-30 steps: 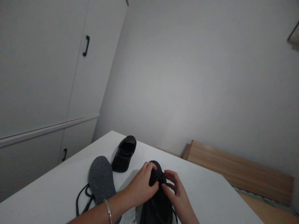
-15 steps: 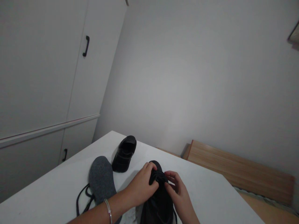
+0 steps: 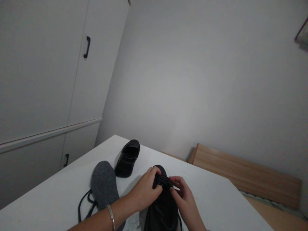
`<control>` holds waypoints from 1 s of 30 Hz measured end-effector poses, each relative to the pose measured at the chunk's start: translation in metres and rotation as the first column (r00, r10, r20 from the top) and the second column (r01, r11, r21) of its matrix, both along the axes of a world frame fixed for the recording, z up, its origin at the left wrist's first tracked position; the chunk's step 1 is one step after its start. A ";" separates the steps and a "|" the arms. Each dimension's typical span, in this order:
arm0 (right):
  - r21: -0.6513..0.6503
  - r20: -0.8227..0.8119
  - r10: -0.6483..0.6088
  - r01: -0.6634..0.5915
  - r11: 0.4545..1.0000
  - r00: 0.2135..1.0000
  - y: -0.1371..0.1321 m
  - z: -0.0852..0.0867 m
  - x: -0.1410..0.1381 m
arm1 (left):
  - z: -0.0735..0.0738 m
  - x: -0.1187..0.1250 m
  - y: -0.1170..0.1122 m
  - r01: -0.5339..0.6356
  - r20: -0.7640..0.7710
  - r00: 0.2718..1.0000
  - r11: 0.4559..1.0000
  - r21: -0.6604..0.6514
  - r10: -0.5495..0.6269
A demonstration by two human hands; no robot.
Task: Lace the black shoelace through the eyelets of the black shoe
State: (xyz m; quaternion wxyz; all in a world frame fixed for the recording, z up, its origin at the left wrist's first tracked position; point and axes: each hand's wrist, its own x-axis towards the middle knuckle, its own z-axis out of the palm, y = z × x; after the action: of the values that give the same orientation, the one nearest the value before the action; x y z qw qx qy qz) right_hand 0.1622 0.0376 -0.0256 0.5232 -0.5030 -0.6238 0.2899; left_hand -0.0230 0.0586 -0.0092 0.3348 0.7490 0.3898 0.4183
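Observation:
A black lace-up shoe [image 3: 161, 211] lies at the near edge of the white table, its far end pointing away from me. My left hand [image 3: 148, 187] grips the shoe's laced part from the left, fingers over the far side and thumb on the near side. From the right, my right hand [image 3: 184, 197] pinches at the laces [image 3: 165, 181] with curled fingers; exactly what its fingertips hold is too small to make out. Left of my hands is a grey felt insole [image 3: 103, 183], partly covered by my left forearm. A black lace [image 3: 83, 200] lies beside the insole.
A second black shoe [image 3: 127, 158] stands toward the far corner of the white table [image 3: 211, 195]. White cabinets with black handles [image 3: 87, 47] rise on the left. Behind the table, at the right, is a wooden board [image 3: 240, 173] against the grey wall.
Almost nothing differs. The view has shifted very slightly, and both hands keep their places at the shoe's laces with only tiny finger movement.

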 end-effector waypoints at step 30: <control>0.014 -0.009 0.039 -0.039 0.999 0.999 -0.001 0.001 0.000 | -0.012 -0.012 0.024 0.136 0.118 0.985 0.988 -0.075 -0.126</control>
State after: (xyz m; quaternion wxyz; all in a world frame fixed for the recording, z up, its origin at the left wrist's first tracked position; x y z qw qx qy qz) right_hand 0.1620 0.0366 -0.0245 0.5236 -0.4858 -0.6332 0.2981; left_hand -0.0348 0.0827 -0.0211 0.4140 0.7335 0.3372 0.4205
